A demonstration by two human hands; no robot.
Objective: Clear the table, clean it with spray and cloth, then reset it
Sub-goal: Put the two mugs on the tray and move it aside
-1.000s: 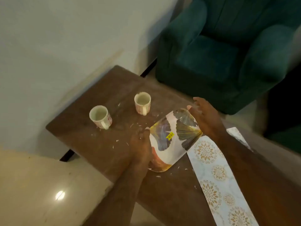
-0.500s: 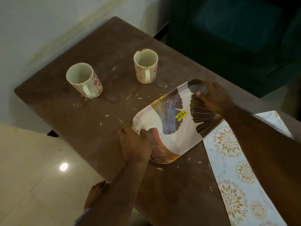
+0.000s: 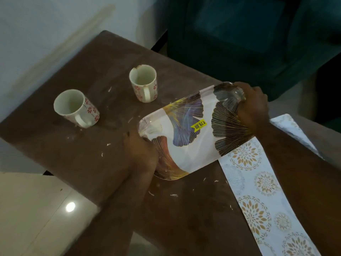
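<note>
If we swing the tray point(image 3: 186, 145) left towards the two mugs point(image 3: 73, 108), its far-left edge could knock the farther one, which stands just beside that edge. If one grip slackens, the glossy surface could slip and the tray would tilt. Its right corner lies over the far end of the patterned runner point(image 3: 258, 191), so dragging rather than lifting could pull the runner askew and push the white scraps point(image 3: 108, 144) about the table point(image 3: 55, 154). We cannot tell whether the tray rests on the table or hangs just above it. Our left hand point(image 3: 142, 150) is curled round the near-left end of the rim. Our right hand point(image 3: 252, 106) is wrapped tight over the far-right end. Both hands are clamped on the tray and hold nothing else.
</note>
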